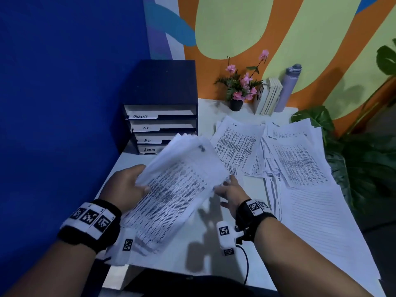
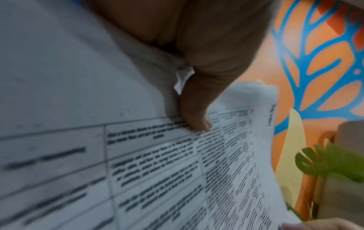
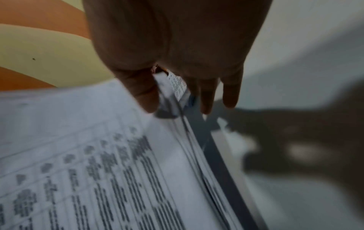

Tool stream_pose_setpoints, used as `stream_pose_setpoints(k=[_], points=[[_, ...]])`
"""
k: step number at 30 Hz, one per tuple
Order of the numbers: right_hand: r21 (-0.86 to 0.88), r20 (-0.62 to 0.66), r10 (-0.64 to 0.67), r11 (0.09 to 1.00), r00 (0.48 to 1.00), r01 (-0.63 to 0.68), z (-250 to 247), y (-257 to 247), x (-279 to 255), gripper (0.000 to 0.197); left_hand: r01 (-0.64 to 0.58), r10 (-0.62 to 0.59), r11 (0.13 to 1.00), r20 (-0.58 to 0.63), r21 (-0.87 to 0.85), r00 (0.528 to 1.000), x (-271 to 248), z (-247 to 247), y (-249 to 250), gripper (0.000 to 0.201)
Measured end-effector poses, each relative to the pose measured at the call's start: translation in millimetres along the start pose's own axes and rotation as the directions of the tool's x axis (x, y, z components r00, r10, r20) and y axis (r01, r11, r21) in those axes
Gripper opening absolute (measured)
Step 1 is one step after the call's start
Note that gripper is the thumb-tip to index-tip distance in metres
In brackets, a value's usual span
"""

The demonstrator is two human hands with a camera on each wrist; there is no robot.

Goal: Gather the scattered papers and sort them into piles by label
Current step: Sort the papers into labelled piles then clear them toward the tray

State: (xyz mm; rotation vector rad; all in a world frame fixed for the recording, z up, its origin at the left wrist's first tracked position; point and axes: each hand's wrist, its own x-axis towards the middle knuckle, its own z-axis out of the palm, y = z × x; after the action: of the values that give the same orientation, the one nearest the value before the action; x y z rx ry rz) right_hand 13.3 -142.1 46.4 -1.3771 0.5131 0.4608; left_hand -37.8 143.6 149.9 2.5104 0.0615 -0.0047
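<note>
A thick stack of printed papers [image 1: 175,189] is held tilted above the white table [image 1: 205,243]. My left hand [image 1: 141,185] grips its left edge, thumb [image 2: 197,123] on the top sheet and fingers hidden beneath. My right hand [image 1: 225,187] pinches the right edge, the thumb [image 3: 145,96] on top and fingers [image 3: 204,101] alongside and below. The top sheet's label is blurred. Sorted piles lie to the right: one marked H.R [image 1: 237,144] and one marked Tasklist [image 1: 295,159].
A dark tray sorter [image 1: 160,125] labelled Tasklist, I.T, H.R and Admin stands at the back left. Lined sheets [image 1: 317,221] overhang the table's right edge. A flower pot [image 1: 236,103], books [image 1: 267,97] and a bottle [image 1: 288,86] line the back wall. Leafy plants [image 1: 364,157] stand right.
</note>
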Motion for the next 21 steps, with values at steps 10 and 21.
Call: stream_pose_setpoints(k=[10,21], points=[[-0.004,0.130,-0.460,0.886,0.879,0.464,29.3,-65.5,-50.4,0.054,0.268,-0.362,0.750,-0.035,-0.604,0.932,-8.1,27.3,4.1,0.024],[-0.013,0.173,-0.568,0.815,0.804,0.579,36.4,-60.9,-62.9,0.072,-0.026,-0.297,0.465,-0.184,-0.885,0.937,-3.0,35.3,12.1,0.059]])
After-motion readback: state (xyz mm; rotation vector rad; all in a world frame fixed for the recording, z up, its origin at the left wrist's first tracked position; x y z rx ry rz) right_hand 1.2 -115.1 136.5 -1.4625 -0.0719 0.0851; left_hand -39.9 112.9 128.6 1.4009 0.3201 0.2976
